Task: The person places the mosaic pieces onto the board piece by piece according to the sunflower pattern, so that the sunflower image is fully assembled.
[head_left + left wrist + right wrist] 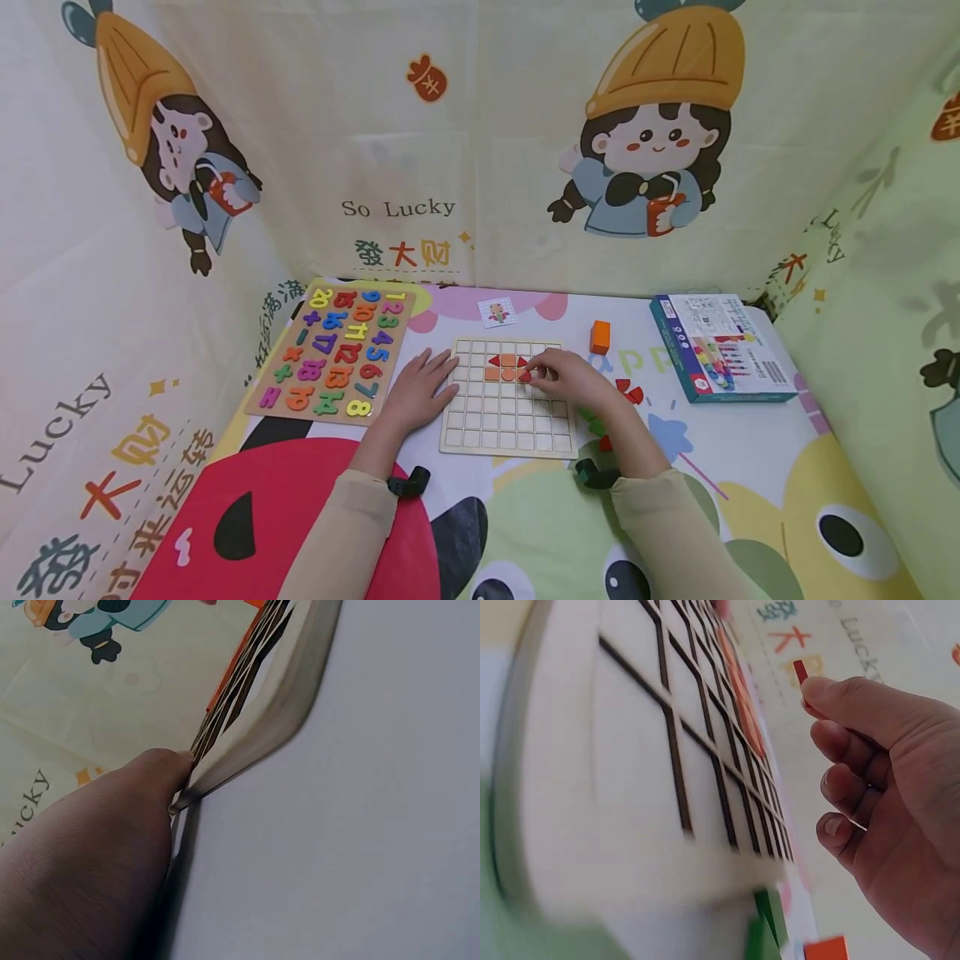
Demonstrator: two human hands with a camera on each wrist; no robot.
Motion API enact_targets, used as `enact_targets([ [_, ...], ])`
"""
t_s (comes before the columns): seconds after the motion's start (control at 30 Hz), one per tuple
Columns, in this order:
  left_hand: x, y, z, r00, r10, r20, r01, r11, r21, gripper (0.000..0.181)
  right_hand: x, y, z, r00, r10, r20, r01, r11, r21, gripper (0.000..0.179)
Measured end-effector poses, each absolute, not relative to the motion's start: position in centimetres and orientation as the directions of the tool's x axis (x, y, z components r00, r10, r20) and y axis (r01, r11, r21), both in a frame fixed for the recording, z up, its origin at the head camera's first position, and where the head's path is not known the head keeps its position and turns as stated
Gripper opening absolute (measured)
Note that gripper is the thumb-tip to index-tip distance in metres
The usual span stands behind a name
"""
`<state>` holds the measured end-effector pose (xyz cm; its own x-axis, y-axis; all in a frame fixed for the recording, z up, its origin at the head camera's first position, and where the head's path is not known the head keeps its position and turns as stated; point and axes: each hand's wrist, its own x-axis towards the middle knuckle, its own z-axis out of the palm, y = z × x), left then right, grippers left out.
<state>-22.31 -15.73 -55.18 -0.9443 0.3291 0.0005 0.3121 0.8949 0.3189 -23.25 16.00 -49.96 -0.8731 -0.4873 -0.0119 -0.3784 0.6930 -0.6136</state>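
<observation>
Closest to camera: beige sleeves (341, 533), black wrist cameras (408, 483) at cuffs. Left hand (417, 390): fingers spread, at left edge of grid board (491, 421), thumb touching rim per left wrist view. Right hand (573, 383): thumb and finger pinching small red piece (800, 671), other fingers curled. Piece location: at right hand's fingertips, upper part of grid, apart from left hand; contact with board, cannot tell. Just left of right fingertips, on grid: orange pieces (492, 375) and red triangles (494, 361). Right of board, near right forearm: loose red pieces (628, 390), green pieces (596, 427). Elsewhere on tabletop (461, 477): number board (283, 390) beside left hand, card (498, 312) behind grid, orange block (600, 337) and box (727, 350) far right.
</observation>
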Motion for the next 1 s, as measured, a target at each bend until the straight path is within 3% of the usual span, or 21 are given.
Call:
enact_targets([
  [0.53, -22.3, -15.8, -55.1, -0.943, 0.334, 0.015, 0.321, 0.892, 0.319, 0.062, -23.4, 10.8, -51.0, -0.856, -0.515, -0.052, -0.384, 0.699, -0.604, 0.015],
  [1.0, -22.3, -15.8, -55.0, -0.942, 0.337, -0.003, 0.319, 0.895, 0.311, 0.063, -23.3, 9.4, -51.4, -0.882, -0.469, -0.048, -0.391, 0.783, -0.484, 0.014],
])
